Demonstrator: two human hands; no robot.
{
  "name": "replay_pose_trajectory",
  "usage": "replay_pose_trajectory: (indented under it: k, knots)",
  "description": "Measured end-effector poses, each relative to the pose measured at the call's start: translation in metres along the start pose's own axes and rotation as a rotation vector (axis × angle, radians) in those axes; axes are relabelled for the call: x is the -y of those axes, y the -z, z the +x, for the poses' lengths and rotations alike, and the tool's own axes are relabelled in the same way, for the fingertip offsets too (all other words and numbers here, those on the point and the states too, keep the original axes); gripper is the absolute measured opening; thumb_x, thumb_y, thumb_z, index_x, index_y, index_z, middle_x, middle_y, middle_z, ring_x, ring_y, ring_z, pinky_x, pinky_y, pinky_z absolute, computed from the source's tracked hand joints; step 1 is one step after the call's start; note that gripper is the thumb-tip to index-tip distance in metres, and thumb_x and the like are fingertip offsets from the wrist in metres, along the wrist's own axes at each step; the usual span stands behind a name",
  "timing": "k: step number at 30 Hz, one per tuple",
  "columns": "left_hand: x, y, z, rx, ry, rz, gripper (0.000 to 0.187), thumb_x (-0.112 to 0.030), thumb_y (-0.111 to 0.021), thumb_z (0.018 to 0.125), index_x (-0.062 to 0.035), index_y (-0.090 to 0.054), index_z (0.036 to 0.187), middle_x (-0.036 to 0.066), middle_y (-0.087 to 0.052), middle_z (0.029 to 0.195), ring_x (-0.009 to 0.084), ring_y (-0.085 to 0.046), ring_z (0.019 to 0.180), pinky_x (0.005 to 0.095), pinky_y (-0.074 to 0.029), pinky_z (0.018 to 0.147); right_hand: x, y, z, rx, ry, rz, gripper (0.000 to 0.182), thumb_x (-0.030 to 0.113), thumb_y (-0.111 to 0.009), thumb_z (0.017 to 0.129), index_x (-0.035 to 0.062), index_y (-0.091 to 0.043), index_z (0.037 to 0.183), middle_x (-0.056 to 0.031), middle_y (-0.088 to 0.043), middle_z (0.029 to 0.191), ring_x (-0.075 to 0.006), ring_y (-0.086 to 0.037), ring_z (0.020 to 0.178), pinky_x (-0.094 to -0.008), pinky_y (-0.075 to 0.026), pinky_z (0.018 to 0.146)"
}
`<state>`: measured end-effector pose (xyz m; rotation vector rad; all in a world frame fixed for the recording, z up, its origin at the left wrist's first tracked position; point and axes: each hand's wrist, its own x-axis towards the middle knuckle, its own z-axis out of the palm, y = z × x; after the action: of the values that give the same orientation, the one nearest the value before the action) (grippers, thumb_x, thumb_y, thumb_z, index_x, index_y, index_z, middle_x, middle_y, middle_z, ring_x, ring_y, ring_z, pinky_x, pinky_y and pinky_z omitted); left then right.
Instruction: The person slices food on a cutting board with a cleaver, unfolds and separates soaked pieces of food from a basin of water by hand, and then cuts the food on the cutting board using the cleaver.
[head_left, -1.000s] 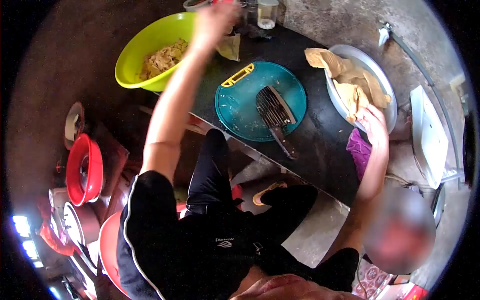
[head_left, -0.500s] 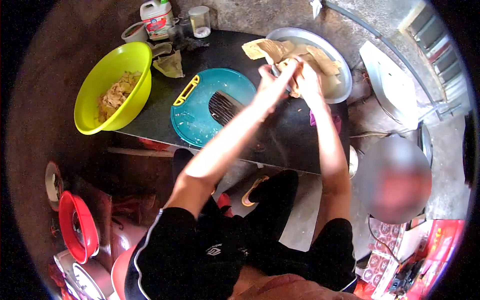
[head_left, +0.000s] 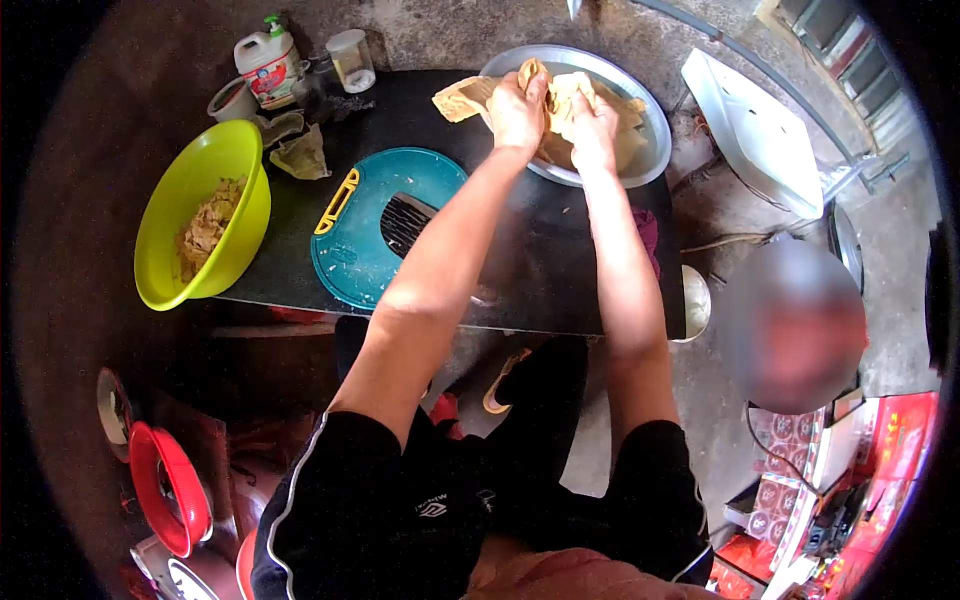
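Observation:
Both my hands are above the near edge of a metal basin [head_left: 655,150] at the back right of the black table. My left hand [head_left: 518,112] is wrapped round a piece of tan, sheet-like food [head_left: 463,99], which sticks out to the left. Pale, crumpled tan food [head_left: 569,98] is gripped in my right hand [head_left: 592,130], close beside the left. More tan sheets lie in cloudy liquid in the basin. A teal cutting board [head_left: 350,262] with a wide, dark-bladed knife [head_left: 402,224] lies left of my forearms.
A yellow-green bowl [head_left: 252,215] with tan pieces stands at the table's left end. Behind it are a white jug [head_left: 268,75], a clear jar [head_left: 351,62] and a crumpled cloth [head_left: 302,156]. A purple cloth [head_left: 646,236] lies at the right edge. A blurred round shape is at the right.
The view has shifted. My hands have drawn upright over the basin's near side, now with bunched food in both. The tan sheet still sticks out to the left.

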<state>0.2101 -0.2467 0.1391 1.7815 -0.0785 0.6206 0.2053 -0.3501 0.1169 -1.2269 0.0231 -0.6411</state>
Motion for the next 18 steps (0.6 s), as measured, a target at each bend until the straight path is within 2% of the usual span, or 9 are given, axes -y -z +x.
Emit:
replay_pose_trajectory:
  k: [1,2,3,4,6,9,10,14,18]
  knots:
    - [0.002,-0.007,0.007,-0.009,-0.028,0.082,0.035,-0.031,-0.064,0.083,0.0044,-0.065,0.088,0.022,-0.066,0.075,0.0288,-0.066,0.07,0.0385,-0.05,0.067,0.008,0.002,0.006,-0.049,-0.106,-0.003,0.017,0.013,-0.056,0.09,-0.0032,-0.06,0.091,-0.0088,-0.06,0.072,-0.0191,-0.056,0.053,-0.0309,-0.044,0.047]
    - [0.006,-0.014,0.016,0.017,0.113,-0.022,0.033,-0.032,-0.063,0.083,0.0005,-0.065,0.088,0.025,-0.064,0.083,0.04,-0.063,0.084,0.0448,-0.048,0.076,0.017,0.007,0.013,-0.103,-0.211,-0.007,0.015,0.012,-0.057,0.089,-0.002,-0.06,0.088,-0.006,-0.058,0.069,-0.016,-0.052,0.048,-0.028,-0.04,0.042]
    - [0.013,-0.019,0.024,-0.004,0.257,-0.075,0.033,-0.032,-0.064,0.082,-0.0002,-0.066,0.09,0.025,-0.064,0.085,0.0404,-0.062,0.085,0.045,-0.047,0.077,0.024,0.014,0.019,-0.159,-0.316,-0.011,0.013,0.012,-0.059,0.089,-0.0008,-0.059,0.085,-0.0032,-0.056,0.066,-0.013,-0.048,0.043,-0.025,-0.036,0.036]
    - [0.008,-0.014,0.023,0.002,0.196,-0.046,0.033,-0.032,-0.064,0.083,0.0003,-0.065,0.09,0.025,-0.064,0.086,0.0403,-0.062,0.085,0.0448,-0.047,0.077,0.02,0.025,0.03,-0.197,-0.35,0.074,0.013,0.011,-0.06,0.088,-0.0004,-0.058,0.083,-0.0024,-0.05,0.06,-0.011,-0.037,0.036,-0.0246,-0.027,0.032]
    - [-0.002,-0.011,0.03,-0.013,0.099,0.025,0.031,-0.029,-0.065,0.082,0.0013,-0.065,0.089,0.026,-0.064,0.089,0.0398,-0.062,0.087,0.0441,-0.047,0.077,0.015,0.042,0.047,-0.197,-0.377,0.128,0.014,0.012,-0.061,0.087,-0.0009,-0.058,0.082,-0.0031,-0.048,0.059,-0.0113,-0.036,0.037,-0.0244,-0.027,0.033]
    - [0.011,-0.012,0.056,-0.09,0.294,-0.073,0.027,-0.026,-0.066,0.081,0.0,-0.066,0.09,0.025,-0.064,0.088,0.0399,-0.062,0.088,0.0436,-0.047,0.077,0.017,0.078,0.066,-0.22,-0.379,0.246,0.014,0.01,-0.062,0.087,-0.0023,-0.056,0.083,-0.0064,-0.045,0.058,-0.0124,-0.031,0.036,-0.0247,-0.027,0.034]
    - [0.013,-0.006,0.064,-0.046,0.168,-0.016,0.027,-0.024,-0.068,0.08,0.0002,-0.066,0.092,0.024,-0.065,0.087,0.0392,-0.062,0.088,0.0428,-0.048,0.078,0.014,0.097,0.078,-0.196,-0.393,0.236,0.016,0.009,-0.063,0.086,-0.0019,-0.053,0.08,-0.0064,-0.046,0.058,-0.013,-0.034,0.036,-0.0248,-0.027,0.032]
    - [0.001,-0.009,0.077,-0.079,0.272,0.068,0.03,-0.026,-0.069,0.078,0.002,-0.067,0.089,0.024,-0.066,0.09,0.0364,-0.064,0.088,0.041,-0.049,0.08,0.022,0.122,0.096,-0.272,-0.412,0.096,0.021,0.011,-0.063,0.086,-0.0021,-0.05,0.077,-0.0065,-0.044,0.055,-0.0139,-0.037,0.036,-0.025,-0.026,0.03]
    - [0.042,-0.021,0.113,-0.147,0.268,0.136,0.035,-0.03,-0.073,0.076,0.0047,-0.068,0.078,0.014,-0.068,0.067,0.0245,-0.068,0.068,0.0354,-0.052,0.069,0.011,0.191,0.118,-0.163,-0.47,0.114,0.02,0.015,-0.06,0.088,0.0007,-0.051,0.078,-0.0085,-0.046,0.059,-0.0139,-0.041,0.041,-0.0249,-0.03,0.034]
